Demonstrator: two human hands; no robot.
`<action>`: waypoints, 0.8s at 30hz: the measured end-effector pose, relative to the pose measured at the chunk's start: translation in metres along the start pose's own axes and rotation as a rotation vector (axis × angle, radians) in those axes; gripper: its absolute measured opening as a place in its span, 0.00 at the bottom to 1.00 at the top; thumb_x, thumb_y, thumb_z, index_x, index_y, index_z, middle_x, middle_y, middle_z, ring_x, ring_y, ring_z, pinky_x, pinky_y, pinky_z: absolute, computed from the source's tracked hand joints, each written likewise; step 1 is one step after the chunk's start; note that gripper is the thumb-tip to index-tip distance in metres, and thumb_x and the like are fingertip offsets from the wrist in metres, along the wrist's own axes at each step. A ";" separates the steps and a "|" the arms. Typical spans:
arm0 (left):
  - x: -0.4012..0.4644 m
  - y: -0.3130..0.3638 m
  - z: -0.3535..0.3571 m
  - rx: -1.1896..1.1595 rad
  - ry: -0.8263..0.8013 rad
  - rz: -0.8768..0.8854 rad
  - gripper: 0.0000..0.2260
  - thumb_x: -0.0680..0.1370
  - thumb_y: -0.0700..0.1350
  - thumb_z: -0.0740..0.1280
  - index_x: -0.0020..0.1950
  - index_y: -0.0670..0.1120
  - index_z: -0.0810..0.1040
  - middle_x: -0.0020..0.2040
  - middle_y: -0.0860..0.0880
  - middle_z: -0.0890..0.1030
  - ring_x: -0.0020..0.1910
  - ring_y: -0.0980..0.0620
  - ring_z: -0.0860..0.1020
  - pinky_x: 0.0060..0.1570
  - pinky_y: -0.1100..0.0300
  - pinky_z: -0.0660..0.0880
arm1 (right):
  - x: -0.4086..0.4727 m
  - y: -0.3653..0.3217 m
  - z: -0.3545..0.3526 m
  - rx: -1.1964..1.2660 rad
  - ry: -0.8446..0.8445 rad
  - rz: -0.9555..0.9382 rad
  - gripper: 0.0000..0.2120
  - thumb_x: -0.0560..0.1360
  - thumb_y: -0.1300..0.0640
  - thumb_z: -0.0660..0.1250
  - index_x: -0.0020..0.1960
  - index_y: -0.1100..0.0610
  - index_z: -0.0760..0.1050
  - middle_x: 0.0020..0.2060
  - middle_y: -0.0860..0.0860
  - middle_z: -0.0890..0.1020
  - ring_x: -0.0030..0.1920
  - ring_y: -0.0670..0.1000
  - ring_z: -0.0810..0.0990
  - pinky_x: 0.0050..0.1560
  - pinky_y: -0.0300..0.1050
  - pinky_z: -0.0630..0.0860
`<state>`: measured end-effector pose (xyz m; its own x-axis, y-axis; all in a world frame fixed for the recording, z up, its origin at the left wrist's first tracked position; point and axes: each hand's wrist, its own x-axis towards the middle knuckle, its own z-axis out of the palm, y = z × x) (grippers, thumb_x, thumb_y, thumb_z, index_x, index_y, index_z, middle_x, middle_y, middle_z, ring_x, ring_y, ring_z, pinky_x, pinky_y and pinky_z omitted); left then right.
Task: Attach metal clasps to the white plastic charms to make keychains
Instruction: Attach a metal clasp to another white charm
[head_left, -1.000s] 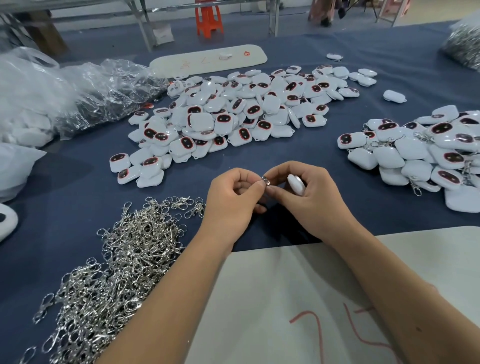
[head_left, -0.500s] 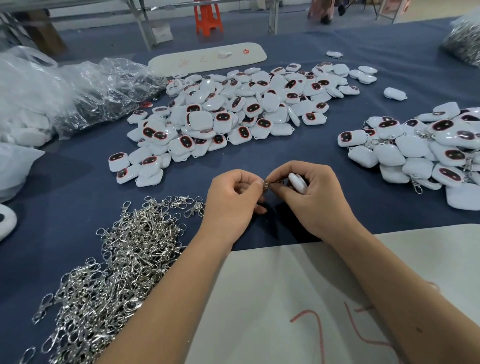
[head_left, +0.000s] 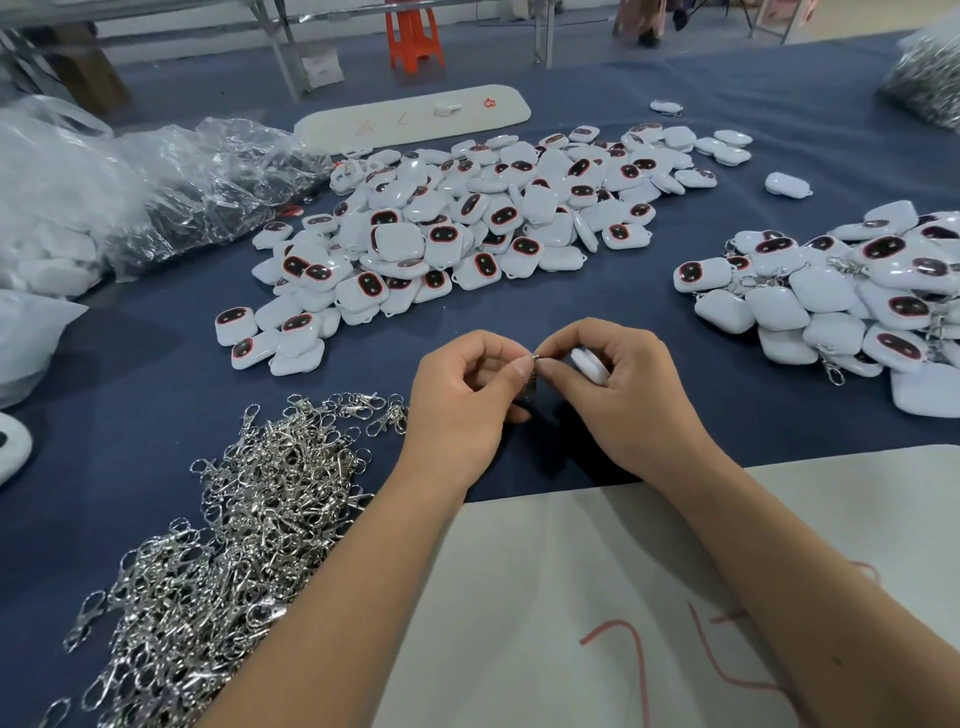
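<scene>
White plastic is pinched in the right hand (head_left: 636, 400): one charm (head_left: 589, 365) is held edge-on between curled fingers, its long axis running from near-right to far-left, its narrow end aimed at the left hand (head_left: 462, 400). A single metal clasp (head_left: 531, 382) is gripped there by the left thumb and forefinger, its ring up at the point where the two hands meet and its body hanging down toward the table; the join itself is too small to be made out. Both hands are held just above a table covered in dark blue cloth (head_left: 519, 306), with a pale board (head_left: 649, 597) marked in red laid along the near edge under the forearms. To the left, a tangled heap of loose clasps (head_left: 218, 545) is spread, far too many to be counted. Beyond the hands, a large pile of plain charms (head_left: 467, 228) is seen, dozens at least, many with dark red-rimmed faces turned up. At the right, a smaller pile of charms with clasps attached (head_left: 841, 291) is gathered, perhaps two dozen in view. Crumpled clear plastic bags (head_left: 156, 192) are bunched at the far left, and a long white tray (head_left: 415, 117) is set past the big pile. Across the room, one orange stool (head_left: 413, 34) and grey metal table legs are glimpsed on the floor.
</scene>
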<state>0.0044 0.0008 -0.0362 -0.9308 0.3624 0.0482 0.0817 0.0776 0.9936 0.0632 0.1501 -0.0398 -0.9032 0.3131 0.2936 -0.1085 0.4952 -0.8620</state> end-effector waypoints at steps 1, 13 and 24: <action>0.000 0.000 0.000 -0.004 -0.006 0.003 0.05 0.80 0.35 0.70 0.46 0.42 0.83 0.36 0.50 0.82 0.36 0.56 0.80 0.34 0.65 0.77 | 0.000 0.000 0.000 0.002 0.003 0.000 0.06 0.78 0.60 0.74 0.45 0.51 0.84 0.39 0.43 0.85 0.42 0.45 0.82 0.44 0.33 0.74; 0.001 0.002 -0.005 0.210 -0.032 0.103 0.09 0.79 0.35 0.70 0.41 0.46 0.82 0.36 0.46 0.81 0.30 0.54 0.78 0.32 0.67 0.75 | -0.001 0.002 0.001 -0.043 0.056 -0.086 0.07 0.78 0.63 0.74 0.47 0.52 0.85 0.40 0.42 0.85 0.45 0.47 0.84 0.46 0.33 0.76; 0.002 -0.001 -0.006 0.175 -0.052 0.086 0.09 0.79 0.37 0.71 0.42 0.49 0.83 0.34 0.50 0.80 0.33 0.51 0.79 0.35 0.61 0.79 | -0.005 -0.004 0.002 -0.134 0.112 -0.177 0.08 0.76 0.69 0.73 0.48 0.57 0.86 0.41 0.46 0.86 0.45 0.45 0.84 0.48 0.37 0.79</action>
<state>0.0004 -0.0039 -0.0366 -0.8983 0.4222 0.1220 0.2247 0.2026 0.9531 0.0670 0.1451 -0.0384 -0.8225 0.2965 0.4854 -0.1976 0.6512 -0.7327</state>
